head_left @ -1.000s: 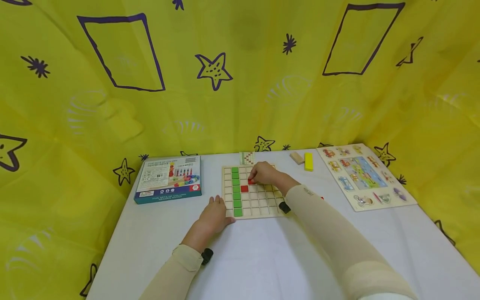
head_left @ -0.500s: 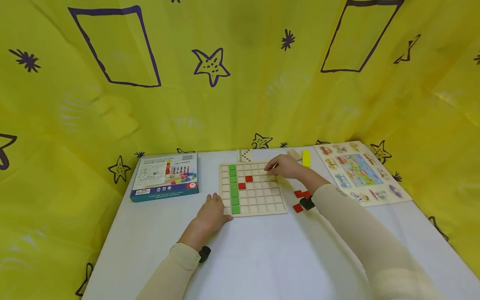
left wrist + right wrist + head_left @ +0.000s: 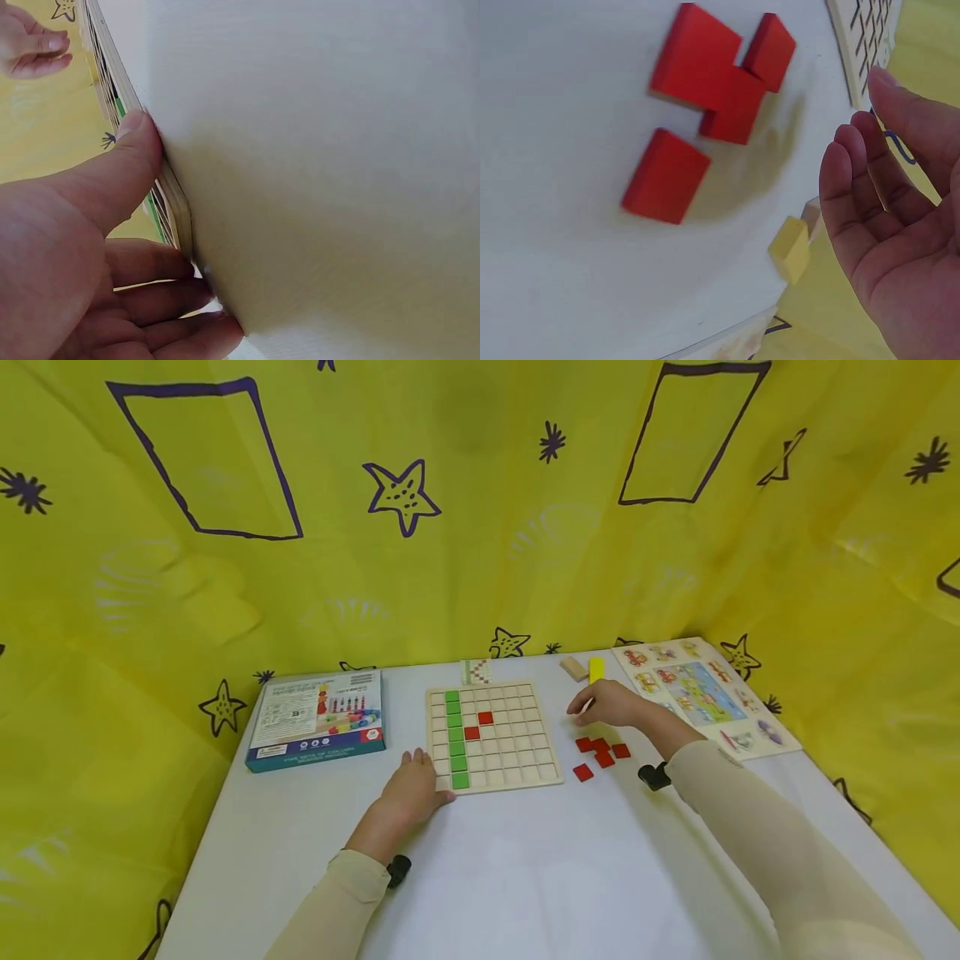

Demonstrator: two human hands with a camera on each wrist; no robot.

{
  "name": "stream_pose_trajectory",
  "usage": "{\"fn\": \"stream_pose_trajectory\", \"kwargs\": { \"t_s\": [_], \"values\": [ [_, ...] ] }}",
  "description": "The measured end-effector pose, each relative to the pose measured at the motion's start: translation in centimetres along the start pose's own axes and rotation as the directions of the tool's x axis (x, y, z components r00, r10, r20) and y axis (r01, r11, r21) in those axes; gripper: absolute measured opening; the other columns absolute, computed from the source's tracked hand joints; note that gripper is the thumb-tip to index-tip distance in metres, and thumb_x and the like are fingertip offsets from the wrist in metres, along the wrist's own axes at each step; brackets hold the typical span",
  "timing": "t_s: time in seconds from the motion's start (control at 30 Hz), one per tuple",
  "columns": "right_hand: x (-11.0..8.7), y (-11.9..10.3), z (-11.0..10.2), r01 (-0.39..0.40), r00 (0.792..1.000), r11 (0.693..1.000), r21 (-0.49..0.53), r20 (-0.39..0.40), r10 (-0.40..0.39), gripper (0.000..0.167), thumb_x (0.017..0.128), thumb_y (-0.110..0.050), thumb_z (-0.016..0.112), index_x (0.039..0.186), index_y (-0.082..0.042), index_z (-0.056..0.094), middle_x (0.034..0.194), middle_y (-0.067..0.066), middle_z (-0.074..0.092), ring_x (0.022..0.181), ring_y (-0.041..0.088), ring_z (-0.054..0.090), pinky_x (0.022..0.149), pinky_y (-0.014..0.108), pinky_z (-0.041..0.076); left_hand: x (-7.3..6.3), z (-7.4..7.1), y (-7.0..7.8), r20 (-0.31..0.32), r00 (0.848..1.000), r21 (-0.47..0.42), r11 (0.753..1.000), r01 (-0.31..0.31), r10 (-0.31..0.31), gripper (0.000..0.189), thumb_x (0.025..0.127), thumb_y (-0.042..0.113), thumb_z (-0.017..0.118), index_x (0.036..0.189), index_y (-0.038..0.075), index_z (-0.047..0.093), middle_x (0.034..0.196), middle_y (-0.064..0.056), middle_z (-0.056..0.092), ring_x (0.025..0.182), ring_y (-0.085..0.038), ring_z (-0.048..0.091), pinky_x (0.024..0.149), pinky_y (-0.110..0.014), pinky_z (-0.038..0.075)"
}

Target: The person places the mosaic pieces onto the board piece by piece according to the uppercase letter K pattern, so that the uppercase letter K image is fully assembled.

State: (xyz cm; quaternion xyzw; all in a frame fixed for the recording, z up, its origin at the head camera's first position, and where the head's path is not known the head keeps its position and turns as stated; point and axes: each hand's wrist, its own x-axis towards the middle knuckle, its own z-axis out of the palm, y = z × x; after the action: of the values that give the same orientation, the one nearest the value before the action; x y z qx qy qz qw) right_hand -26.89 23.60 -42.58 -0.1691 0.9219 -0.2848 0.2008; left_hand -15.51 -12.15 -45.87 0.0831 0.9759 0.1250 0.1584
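Note:
A wooden grid board lies on the white table. Green square tiles stand in a column near its left side, and two red tiles sit diagonally beside them. My left hand rests at the near left corner, fingers along the side, with the thumb against the front edge. To the right of the board, my right hand hovers with loosely bent fingers and nothing between them. Several loose red tiles lie on the table just nearer than that hand, some overlapping.
Behind the board stands a small pattern card. A flat toy box lies at left. Beyond the right hand are a yellow block, a plain wooden block and a picture puzzle board. Yellow patterned cloth hangs behind.
My right hand has let go of the upper red tile on the board and moved right, off the board, over toward the loose red tiles. The left hand stays at the corner.

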Motion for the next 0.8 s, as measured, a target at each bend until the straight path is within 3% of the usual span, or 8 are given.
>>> {"fn": "stream_pose_trajectory", "kwargs": {
  "t_s": [0.23, 0.5, 0.8],
  "values": [
    [-0.7, 1.2, 0.9, -0.064, 0.996, 0.998, 0.012, 0.065, 0.064, 0.021, 0.087, -0.007, 0.077, 0.108, -0.007, 0.077, 0.097, 0.002, 0.072, 0.083, 0.018, 0.061, 0.075, 0.031, 0.053, -0.1, -0.3, -0.1, 0.005, 1.000, -0.019, 1.000, 0.009, -0.009, 0.088, 0.092, 0.040, 0.072, 0.146, -0.019, 0.035, 0.155, -0.032, 0.033, 0.146, -0.046, 0.027, 0.114, -0.050, 0.034],
    [-1.1, 1.3, 2.2, -0.011, 0.998, 0.999, -0.044, 0.054, 0.014, 0.016, 0.084, -0.005, 0.080, 0.098, -0.011, 0.076, 0.090, 0.001, 0.065, 0.084, 0.019, 0.054, 0.075, 0.031, 0.048, 0.1, -0.2, -0.3, -0.006, 1.000, 0.000, 1.000, 0.000, 0.000, 0.087, 0.092, 0.041, 0.072, 0.145, -0.019, 0.036, 0.154, -0.033, 0.034, 0.145, -0.047, 0.027, 0.113, -0.051, 0.034],
    [-1.3, 0.6, 2.3, 0.011, 0.998, 0.999, -0.046, 0.060, -0.008, 0.012, 0.087, -0.002, 0.076, 0.094, -0.010, 0.072, 0.084, -0.001, 0.064, 0.078, 0.018, 0.056, 0.072, 0.031, 0.050, -0.2, 0.0, 0.0, -0.005, 1.000, -0.021, 1.000, 0.003, -0.003, 0.087, 0.091, 0.038, 0.074, 0.145, -0.019, 0.036, 0.153, -0.034, 0.034, 0.145, -0.047, 0.027, 0.113, -0.051, 0.034]
  ]
}}
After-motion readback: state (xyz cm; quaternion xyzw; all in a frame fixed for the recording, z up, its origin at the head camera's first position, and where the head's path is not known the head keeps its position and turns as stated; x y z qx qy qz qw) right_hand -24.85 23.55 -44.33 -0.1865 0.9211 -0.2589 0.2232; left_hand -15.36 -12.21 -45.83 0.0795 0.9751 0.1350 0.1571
